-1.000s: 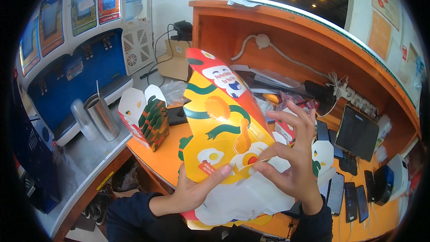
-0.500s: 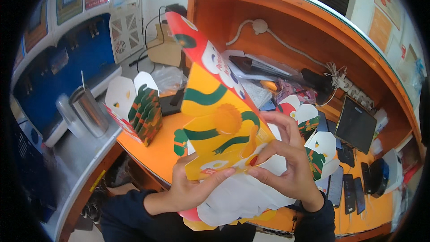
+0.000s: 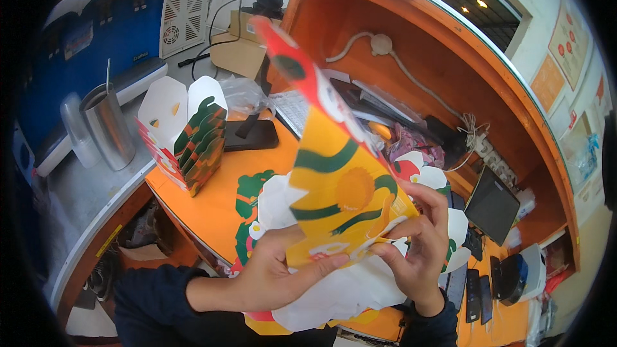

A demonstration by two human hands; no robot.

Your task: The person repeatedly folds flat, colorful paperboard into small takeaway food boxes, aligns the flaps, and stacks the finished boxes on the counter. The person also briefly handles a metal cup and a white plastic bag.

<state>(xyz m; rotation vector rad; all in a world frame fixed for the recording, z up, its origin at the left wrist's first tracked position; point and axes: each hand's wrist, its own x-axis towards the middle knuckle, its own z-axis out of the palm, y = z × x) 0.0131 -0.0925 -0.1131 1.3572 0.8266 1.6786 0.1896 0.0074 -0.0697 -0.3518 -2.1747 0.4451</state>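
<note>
Between my hands, tilted above the desk, is a printed cardboard food box (image 3: 347, 186), yellow with green stripes and a red upper panel. My left hand (image 3: 276, 273) grips its lower left edge, thumb lying across the front. At its lower right edge my right hand (image 3: 418, 238) pinches the card between thumb and fingers. Below the hands lie flat box blanks (image 3: 340, 302), white side up with yellow and red edges. Another green-patterned blank (image 3: 247, 199) shows behind the held box. To the left stands a nested stack of folded boxes (image 3: 186, 135), open at the top.
More folded boxes (image 3: 456, 238) stand on the right, partly behind my right hand. Several phones (image 3: 479, 295) and a black tablet (image 3: 491, 205) are farther right. A metal cup (image 3: 109, 128) stands on the left counter. An orange shelf (image 3: 411, 32) with cables rises behind the desk.
The held box has shifted a little right and down in view, with both hands still on it. My view has turned, and more of the blanks behind the box shows.
</note>
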